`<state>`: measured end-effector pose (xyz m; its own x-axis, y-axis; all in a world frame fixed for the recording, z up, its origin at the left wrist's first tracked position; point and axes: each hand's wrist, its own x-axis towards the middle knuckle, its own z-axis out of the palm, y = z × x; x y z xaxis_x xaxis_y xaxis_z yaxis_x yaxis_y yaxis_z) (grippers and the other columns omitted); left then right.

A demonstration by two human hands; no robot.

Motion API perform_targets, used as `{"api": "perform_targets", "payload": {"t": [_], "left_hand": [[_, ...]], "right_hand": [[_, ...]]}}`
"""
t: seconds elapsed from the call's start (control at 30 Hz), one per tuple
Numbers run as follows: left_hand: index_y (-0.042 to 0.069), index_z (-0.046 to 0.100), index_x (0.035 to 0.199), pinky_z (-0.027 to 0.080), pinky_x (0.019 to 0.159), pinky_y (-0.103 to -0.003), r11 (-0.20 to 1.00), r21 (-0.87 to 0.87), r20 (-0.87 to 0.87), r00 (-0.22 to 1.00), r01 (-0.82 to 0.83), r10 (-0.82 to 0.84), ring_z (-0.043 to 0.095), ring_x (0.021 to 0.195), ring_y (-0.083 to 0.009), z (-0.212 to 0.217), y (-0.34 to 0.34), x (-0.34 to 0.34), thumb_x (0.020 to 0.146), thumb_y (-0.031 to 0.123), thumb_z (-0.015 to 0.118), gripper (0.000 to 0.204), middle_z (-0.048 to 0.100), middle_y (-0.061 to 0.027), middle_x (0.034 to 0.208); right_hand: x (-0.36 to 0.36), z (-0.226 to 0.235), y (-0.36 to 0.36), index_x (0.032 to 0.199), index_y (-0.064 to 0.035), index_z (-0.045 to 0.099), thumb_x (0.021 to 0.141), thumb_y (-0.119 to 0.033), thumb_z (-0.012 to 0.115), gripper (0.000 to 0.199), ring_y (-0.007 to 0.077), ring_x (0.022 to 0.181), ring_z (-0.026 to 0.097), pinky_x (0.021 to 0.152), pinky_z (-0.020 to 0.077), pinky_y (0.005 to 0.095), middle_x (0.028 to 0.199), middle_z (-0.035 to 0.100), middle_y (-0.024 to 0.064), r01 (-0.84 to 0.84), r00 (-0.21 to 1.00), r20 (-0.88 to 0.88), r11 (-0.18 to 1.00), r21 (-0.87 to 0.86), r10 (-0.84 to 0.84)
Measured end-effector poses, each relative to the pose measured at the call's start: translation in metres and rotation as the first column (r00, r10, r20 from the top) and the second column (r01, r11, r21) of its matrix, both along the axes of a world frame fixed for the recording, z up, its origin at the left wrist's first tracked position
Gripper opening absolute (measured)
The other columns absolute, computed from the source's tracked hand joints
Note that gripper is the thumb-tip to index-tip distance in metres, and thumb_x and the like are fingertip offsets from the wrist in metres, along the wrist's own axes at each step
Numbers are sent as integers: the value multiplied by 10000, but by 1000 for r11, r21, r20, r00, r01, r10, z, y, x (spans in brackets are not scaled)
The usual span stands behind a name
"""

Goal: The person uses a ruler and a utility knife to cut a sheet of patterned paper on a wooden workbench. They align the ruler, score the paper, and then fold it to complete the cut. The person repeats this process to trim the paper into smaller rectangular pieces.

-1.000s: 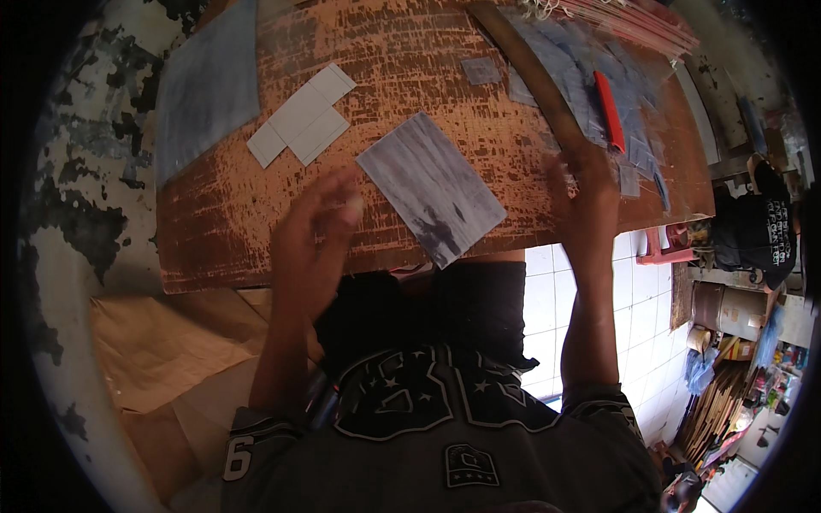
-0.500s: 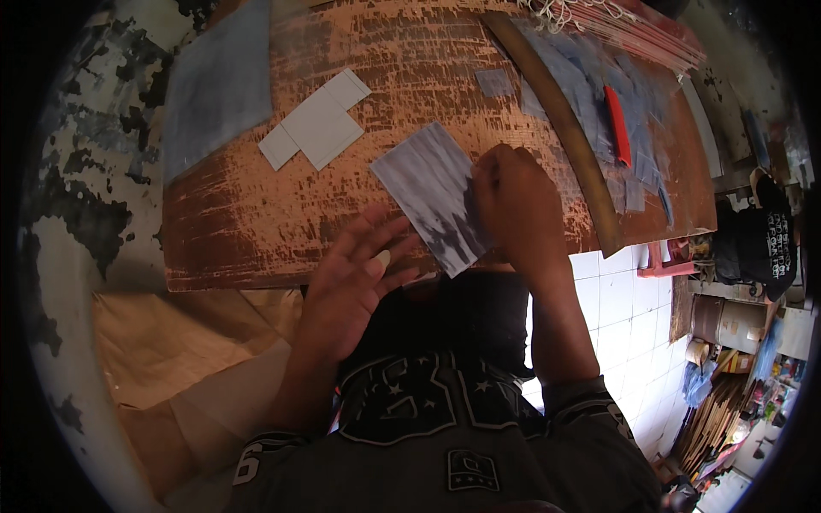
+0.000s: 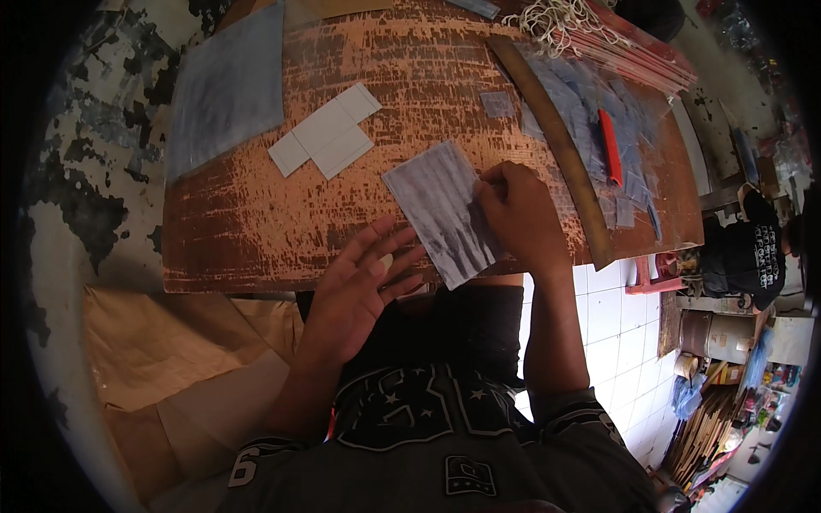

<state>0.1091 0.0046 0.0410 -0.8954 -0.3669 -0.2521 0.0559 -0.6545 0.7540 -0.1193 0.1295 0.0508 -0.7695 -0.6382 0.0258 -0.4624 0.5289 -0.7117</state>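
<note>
A rectangular, shiny grey sheet (image 3: 445, 209) with dark streaks, apparently plastic, is tilted over the near edge of the worn wooden table (image 3: 239, 227). My right hand (image 3: 522, 209) grips its right edge, thumb and fingers pinched together. Close to the sheet's lower left side is my left hand (image 3: 363, 278), palm turned up and fingers spread, holding nothing. Something small and pale sits on its thumb; I cannot tell what. Beyond the hands, a white card cutout (image 3: 325, 132) with fold lines lies flat on the table.
A large bluish plastic sheet (image 3: 227, 90) lies at the left. On the right are a long brown strip (image 3: 556, 145), a red-handled tool (image 3: 610, 147) on loose clear plastic pieces, and a small clear square (image 3: 496, 104). Red rods with white strings (image 3: 616, 43) lie at the far right.
The whole view has shifted slightly. The reflections on the grey sheet differ, and its tilt has changed a little. Both hands keep nearly the same pose, the right still gripping the sheet.
</note>
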Motion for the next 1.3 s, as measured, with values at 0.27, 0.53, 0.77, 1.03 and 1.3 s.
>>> {"api": "perform_targets", "payload": {"t": [0.27, 0.53, 0.77, 1.03, 1.3], "left_hand": [[-19, 283, 1635, 440, 1196, -531, 1000, 31, -24, 1000, -4, 5, 485, 1479, -414, -3, -2, 0, 1069, 244, 600, 700, 420, -282, 1620], [-23, 288, 1635, 449, 1189, -528, 999, 40, -12, 1000, -12, 13, 493, 1472, -413, -3, -2, 0, 1074, 220, 590, 682, 434, -280, 1611], [-34, 297, 1628, 461, 1183, -528, 999, 35, -3, 1000, -13, 14, 508, 1458, -411, -4, -3, 0, 1073, 228, 599, 684, 438, -281, 1604], [-27, 396, 1564, 470, 1133, -366, 853, -472, -136, 974, -224, 181, 556, 1396, -238, 20, -14, -38, 1074, 132, 650, 575, 571, -174, 1482], [-1, 595, 1278, 508, 1026, -307, 769, -522, -279, 926, -370, 256, 632, 1146, -125, 11, -11, -73, 1071, 119, 675, 253, 673, -82, 1236]], "right_hand": [[2, -5, 0, 1034, 44, 696, 958, -170, 702, 227, 393, 986, 708, 885, 559, 486, 1028, 708, 239, -21, 999, -51, 999, -32, 19], [1, 14, 2, 1117, 44, 702, 988, -193, 710, 270, 344, 936, 761, 833, 581, 428, 958, 766, 209, 18, 986, 165, 997, -80, -4], [1, 14, 4, 1087, 39, 701, 1029, -166, 679, 213, 186, 793, 677, 770, 541, 332, 863, 714, 129, -97, 959, 241, 972, -212, 148], [15, 13, -7, 1166, -26, 674, 1111, -174, 625, 166, 68, 968, 611, 900, 484, 258, 1009, 692, -14, 77, 865, 400, 706, -704, 304], [28, -16, -14, 1199, -68, 597, 1115, -176, 618, 139, 75, 1054, 609, 973, 481, 268, 1111, 671, 2, 102, 828, 373, 542, -834, 419]]}}
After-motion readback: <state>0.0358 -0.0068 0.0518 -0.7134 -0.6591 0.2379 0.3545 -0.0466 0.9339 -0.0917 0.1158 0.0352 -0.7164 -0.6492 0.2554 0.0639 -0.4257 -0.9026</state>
